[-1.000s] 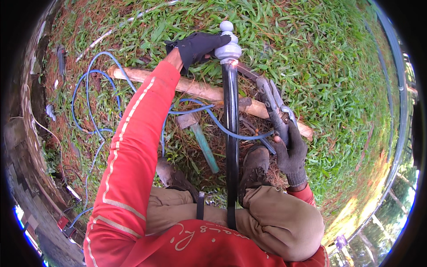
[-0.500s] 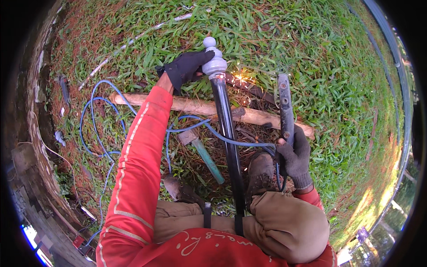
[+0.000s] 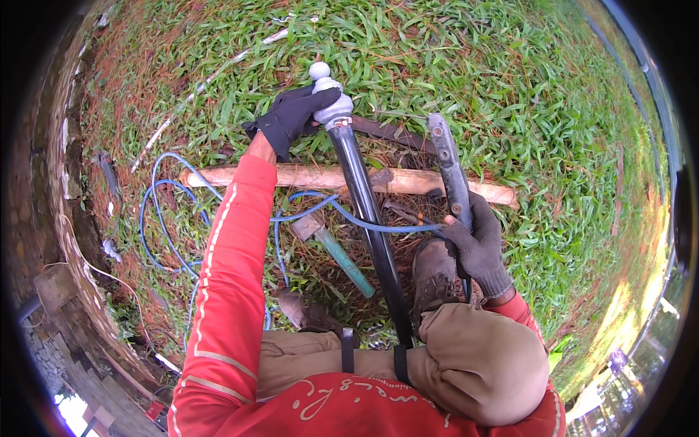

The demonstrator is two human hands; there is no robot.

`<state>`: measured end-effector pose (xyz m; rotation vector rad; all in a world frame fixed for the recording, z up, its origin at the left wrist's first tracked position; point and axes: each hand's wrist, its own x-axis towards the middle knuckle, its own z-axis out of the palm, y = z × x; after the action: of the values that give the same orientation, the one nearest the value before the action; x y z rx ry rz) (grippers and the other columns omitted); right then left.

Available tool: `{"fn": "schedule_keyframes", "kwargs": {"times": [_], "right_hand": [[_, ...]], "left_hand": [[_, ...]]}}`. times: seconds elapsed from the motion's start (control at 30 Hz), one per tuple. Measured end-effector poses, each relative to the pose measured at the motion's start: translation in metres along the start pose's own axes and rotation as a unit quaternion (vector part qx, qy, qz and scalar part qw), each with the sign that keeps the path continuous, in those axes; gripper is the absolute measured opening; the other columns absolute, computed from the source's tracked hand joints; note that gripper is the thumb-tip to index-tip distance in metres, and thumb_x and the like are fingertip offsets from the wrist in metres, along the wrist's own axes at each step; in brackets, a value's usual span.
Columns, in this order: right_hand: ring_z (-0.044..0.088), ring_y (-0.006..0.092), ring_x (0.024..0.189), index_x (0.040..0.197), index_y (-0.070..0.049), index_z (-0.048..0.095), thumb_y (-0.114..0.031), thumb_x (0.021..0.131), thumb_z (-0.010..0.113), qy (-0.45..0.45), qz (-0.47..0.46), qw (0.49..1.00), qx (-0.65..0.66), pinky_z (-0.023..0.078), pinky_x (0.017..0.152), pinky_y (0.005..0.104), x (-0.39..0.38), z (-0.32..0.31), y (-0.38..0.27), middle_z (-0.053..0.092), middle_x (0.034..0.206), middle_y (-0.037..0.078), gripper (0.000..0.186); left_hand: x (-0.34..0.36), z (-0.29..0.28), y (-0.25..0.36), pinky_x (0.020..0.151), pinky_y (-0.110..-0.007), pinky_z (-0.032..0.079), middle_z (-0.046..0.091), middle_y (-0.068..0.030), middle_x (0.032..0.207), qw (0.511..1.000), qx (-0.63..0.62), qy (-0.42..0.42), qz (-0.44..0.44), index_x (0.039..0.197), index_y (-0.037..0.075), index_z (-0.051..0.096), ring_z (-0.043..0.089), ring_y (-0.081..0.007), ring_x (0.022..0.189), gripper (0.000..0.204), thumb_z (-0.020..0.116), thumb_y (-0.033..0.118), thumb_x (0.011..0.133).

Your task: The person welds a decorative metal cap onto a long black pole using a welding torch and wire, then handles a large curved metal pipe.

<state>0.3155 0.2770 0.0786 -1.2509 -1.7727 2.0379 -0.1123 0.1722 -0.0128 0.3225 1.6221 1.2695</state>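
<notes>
Black pipe (image 3: 369, 226) runs away on a 5-to-11 o'clock axis. Right hand (image 3: 477, 244) (gray-gloved) grips electrode holder (image 3: 451, 171), leaning to 11; its thin rod (image 3: 400, 114) points to 9, short of the joint (image 3: 339, 125). Left hand (image 3: 291, 120), nearer that joint, wraps pale finial (image 3: 336, 109) at pipe's 11 o'clock end.

A glossy black tube (image 3: 362, 197) slants, tipped by a pale-grey ball-topped finial (image 3: 335, 103); right of it, a scuffed dark-grey electrode holder (image 3: 451, 171) bears a thin rod (image 3: 408, 115).
</notes>
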Motion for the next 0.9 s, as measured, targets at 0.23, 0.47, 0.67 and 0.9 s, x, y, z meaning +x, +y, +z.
{"fn": "schedule_keyframes", "kwargs": {"times": [0.23, 0.47, 0.67, 0.9], "right_hand": [[0.062, 0.0091, 0.069, 0.122, -0.002, 0.062, -0.017, 0.105, 0.078, -0.03, 0.02, 0.999, 0.003, 0.05, 0.061, 0.0301, -0.001, 0.007, 0.006, 0.064, 0.088, 0.003, 0.028], [0.065, 0.0138, 0.073, 0.123, 0.001, 0.062, -0.024, 0.103, 0.079, -0.031, 0.018, 0.999, -0.034, 0.053, 0.065, 0.0349, 0.003, 0.009, 0.02, 0.066, 0.089, 0.006, 0.036], [0.067, 0.019, 0.076, 0.128, 0.002, 0.064, -0.027, 0.102, 0.079, -0.05, 0.051, 0.997, -0.031, 0.054, 0.069, 0.0391, 0.004, 0.013, 0.011, 0.067, 0.092, 0.012, 0.042], [0.068, 0.0246, 0.084, 0.13, 0.001, 0.064, -0.03, 0.102, 0.08, -0.025, -0.041, 0.996, -0.071, 0.056, 0.079, 0.0441, 0.011, 0.01, 0.04, 0.068, 0.093, 0.014, 0.045]], "left_hand": [[-0.009, 0.009, 0.009, 0.063, -0.027, 0.047, 0.073, 0.0026, 0.101, 0.999, 0.032, 0.012, -0.017, 0.129, 0.009, 0.074, 0.061, -0.0086, 0.076, 0.04, 0.082, 0.04, 0.104], [-0.011, 0.018, 0.027, 0.066, -0.028, 0.048, 0.074, 0.0017, 0.102, 0.996, 0.087, 0.028, 0.0, 0.132, 0.01, 0.077, 0.062, -0.009, 0.077, 0.044, 0.08, 0.044, 0.104], [-0.008, 0.01, 0.036, 0.064, -0.024, 0.04, 0.074, 0.0065, 0.102, 0.973, 0.224, 0.037, -0.053, 0.138, 0.012, 0.078, 0.055, -0.005, 0.076, 0.048, 0.078, 0.048, 0.106], [-0.001, 0.005, 0.032, 0.064, -0.031, 0.044, 0.073, -0.0004, 0.088, 0.97, 0.236, 0.026, -0.048, 0.121, 0.01, 0.085, 0.059, -0.0119, 0.071, 0.054, 0.082, 0.059, 0.099]]}}
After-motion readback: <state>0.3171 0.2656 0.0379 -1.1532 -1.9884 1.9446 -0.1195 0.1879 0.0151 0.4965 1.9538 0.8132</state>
